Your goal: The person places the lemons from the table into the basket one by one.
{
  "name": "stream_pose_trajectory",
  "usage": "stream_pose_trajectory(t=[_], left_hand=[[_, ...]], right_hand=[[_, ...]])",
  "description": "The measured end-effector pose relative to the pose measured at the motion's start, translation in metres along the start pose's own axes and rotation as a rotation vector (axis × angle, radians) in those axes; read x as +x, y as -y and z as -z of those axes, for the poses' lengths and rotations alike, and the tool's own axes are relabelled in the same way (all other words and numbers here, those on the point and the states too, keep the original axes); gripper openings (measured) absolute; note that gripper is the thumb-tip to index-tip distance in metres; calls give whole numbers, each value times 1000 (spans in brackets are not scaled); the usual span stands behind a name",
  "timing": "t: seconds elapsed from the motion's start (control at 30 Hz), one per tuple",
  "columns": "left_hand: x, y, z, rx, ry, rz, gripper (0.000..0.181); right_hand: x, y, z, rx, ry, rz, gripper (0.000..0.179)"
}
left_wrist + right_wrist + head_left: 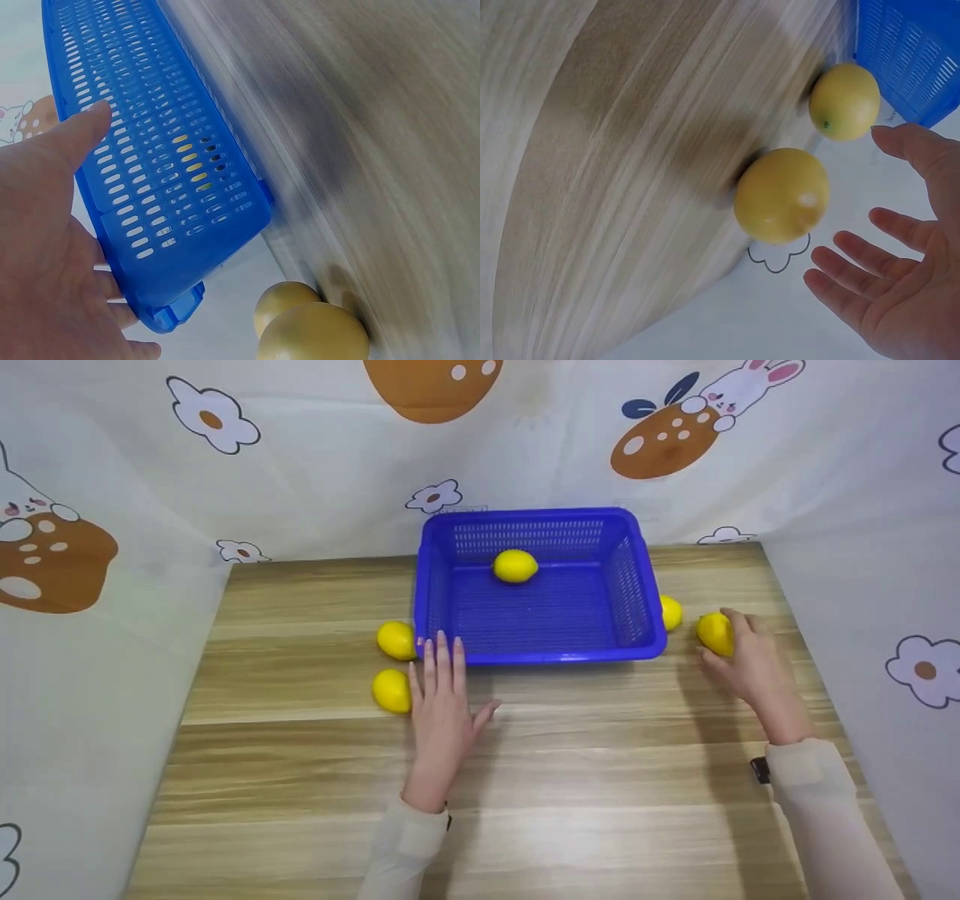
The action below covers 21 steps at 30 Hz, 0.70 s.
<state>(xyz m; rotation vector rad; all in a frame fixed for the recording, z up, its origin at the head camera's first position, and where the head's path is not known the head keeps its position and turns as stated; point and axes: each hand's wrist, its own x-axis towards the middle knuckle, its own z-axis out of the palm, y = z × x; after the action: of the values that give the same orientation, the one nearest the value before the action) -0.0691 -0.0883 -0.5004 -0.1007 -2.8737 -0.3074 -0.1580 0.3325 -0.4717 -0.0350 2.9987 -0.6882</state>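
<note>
A blue plastic basket with slotted walls stands at the back of the table, one yellow lemon inside it. My left hand has its fingers straight, the tips at the basket's front left corner; whether they touch the rim I cannot tell. Left of the basket lie two lemons, a rear lemon and a front lemon. My right hand is spread over a lemon at the right. In the right wrist view its fingers stand apart from that lemon. Another lemon sits between it and the basket.
The wood-grain table is bounded at the back and sides by white cloth printed with rabbits and flowers. The basket's back rim is close to the rear cloth. The right-hand cloth rises close beside my right hand.
</note>
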Motion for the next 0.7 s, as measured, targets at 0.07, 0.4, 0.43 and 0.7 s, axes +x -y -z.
stream_pose_trajectory(t=[0.07, 0.4, 0.43, 0.7], left_hand=[[0, 0, 0, -2, 2, 0, 109], [-1, 0, 0, 29, -25, -8, 109], [-1, 0, 0, 28, -22, -6, 109], [0, -1, 0, 9, 3, 3, 109]], right_hand=[[1, -2, 0, 0, 5, -3, 76], [4, -7, -3, 9, 7, -1, 76], [5, -8, -3, 11, 11, -3, 77], [9, -12, -4, 11, 47, -32, 81]])
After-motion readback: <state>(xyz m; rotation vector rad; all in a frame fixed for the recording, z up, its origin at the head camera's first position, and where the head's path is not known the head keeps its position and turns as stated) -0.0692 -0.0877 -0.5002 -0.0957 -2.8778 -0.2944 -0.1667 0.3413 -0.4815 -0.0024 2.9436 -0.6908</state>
